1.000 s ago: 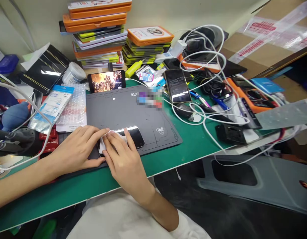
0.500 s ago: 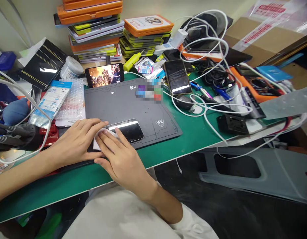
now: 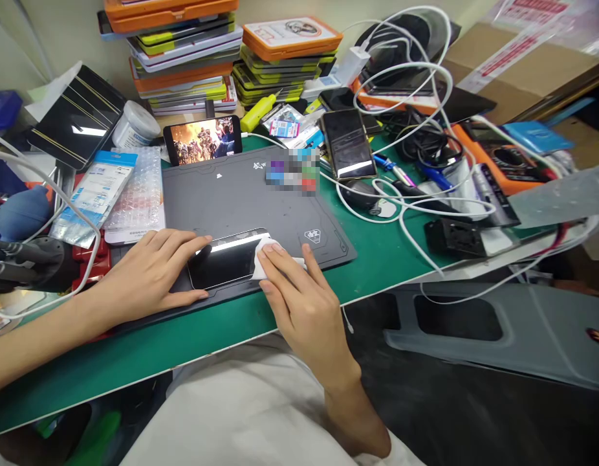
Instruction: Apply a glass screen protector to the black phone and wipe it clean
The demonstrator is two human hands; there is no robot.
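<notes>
- Nearest to me is a white shirt, below the front edge of the green bench.
- I see the right hand gripping a white cloth under its fingers, pressed onto the right end of the phone.
- That phone lies face up, its screen dark with a bright reflection along the far side, near the front edge of the grey mat.
- I have the left hand at the phone's other end, thumb and forefinger spread apart around it; I cannot tell how firmly they press.
- Left of the mat, I make out a bubble-wrap packet.
- Beyond the mat's far edge, a second phone leans upright, showing a colourful picture; a third phone lies to its right, among white cables.
- Farthest off, I see stacked orange and yellow cases and, to the right, a taped cardboard box.
</notes>
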